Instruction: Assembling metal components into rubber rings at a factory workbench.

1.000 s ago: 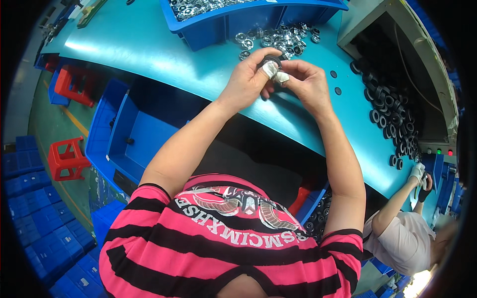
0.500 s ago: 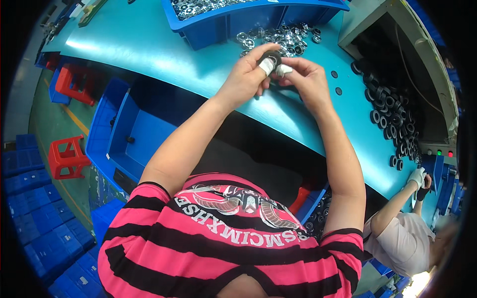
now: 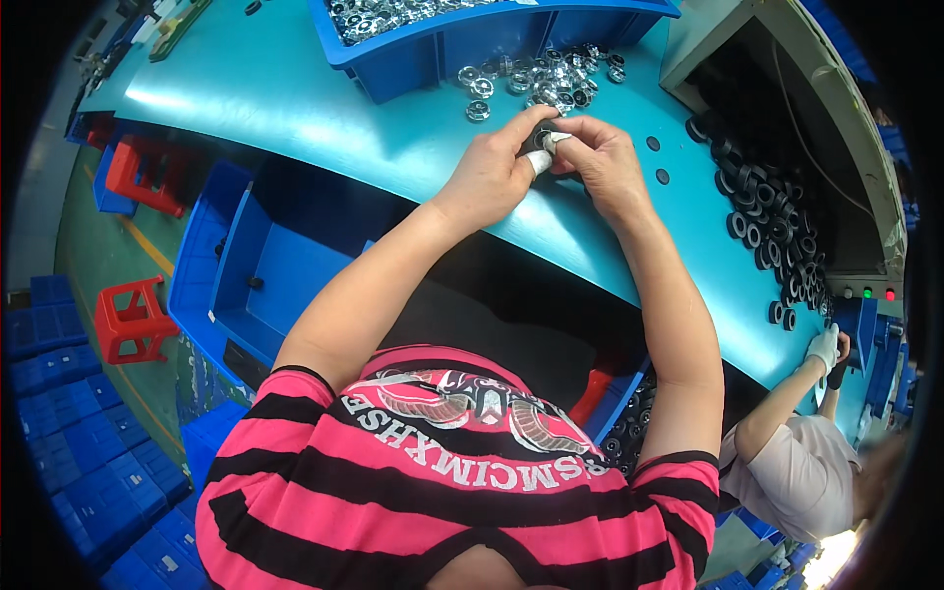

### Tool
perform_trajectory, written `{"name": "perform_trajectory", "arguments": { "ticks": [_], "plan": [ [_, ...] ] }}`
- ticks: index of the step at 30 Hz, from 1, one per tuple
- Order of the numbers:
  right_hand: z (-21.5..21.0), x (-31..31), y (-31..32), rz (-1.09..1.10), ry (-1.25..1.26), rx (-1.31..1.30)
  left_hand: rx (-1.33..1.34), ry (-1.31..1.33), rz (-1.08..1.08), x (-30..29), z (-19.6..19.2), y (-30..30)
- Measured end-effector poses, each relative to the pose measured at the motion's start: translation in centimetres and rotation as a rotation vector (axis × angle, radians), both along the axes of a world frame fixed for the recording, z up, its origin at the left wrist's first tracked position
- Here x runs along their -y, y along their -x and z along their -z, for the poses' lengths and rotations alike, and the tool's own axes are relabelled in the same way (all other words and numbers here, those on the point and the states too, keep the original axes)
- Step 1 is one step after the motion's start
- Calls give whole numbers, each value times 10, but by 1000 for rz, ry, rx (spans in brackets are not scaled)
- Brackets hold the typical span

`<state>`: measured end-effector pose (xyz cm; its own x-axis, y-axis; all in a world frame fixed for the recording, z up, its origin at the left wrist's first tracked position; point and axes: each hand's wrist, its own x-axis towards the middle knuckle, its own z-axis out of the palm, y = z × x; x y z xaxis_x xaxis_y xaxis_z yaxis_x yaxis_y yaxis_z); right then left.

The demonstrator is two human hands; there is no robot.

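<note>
Both my hands meet over the front edge of the turquoise table. Between them is a small black ring point(image 3: 540, 136), partly covered by my fingers. My left hand point(image 3: 495, 169) grips it from the left, thumb below and index finger over the top. My right hand point(image 3: 602, 162) pinches at its right side. White wrapping covers both thumbs. Whether a second part sits inside the ring is hidden. Just beyond my fingertips lies a loose heap of shiny chrome round parts point(image 3: 556, 79). Two flat black discs point(image 3: 658, 160) rest to the right of my right hand.
A blue bin point(image 3: 403, 61) of chrome parts stands at the back. Many black rings point(image 3: 772, 221) are piled at right beside a machine housing point(image 3: 846, 108). An open blue crate point(image 3: 280, 280) is below left, near red stools point(image 3: 136, 320). A co-worker point(image 3: 796, 462) works at far right.
My fingers have closed further around the black ring, the left thumb shifting lower and the right thumb pressing at it. The whole view has shifted slightly.
</note>
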<state>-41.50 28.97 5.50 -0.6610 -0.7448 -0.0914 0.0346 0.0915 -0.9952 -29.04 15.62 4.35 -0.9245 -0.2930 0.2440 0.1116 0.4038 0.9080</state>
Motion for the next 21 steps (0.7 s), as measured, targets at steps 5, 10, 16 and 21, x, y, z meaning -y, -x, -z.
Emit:
{"name": "perform_trajectory", "arguments": {
  "ticks": [5, 10, 16, 21],
  "plan": [
    [7, 1, 2, -12, 18, 21, 14, -14, -22, -3, -6, -1],
    [10, 1, 6, -54, 29, 105, -42, 93, -56, -4, 0, 1],
    [0, -6, 15, -141, 70, 269, 19, -221, 76, 5, 2, 3],
    [1, -5, 18, -138, -13, 135, 9, -380, 148, 5, 3, 2]
  ]
}}
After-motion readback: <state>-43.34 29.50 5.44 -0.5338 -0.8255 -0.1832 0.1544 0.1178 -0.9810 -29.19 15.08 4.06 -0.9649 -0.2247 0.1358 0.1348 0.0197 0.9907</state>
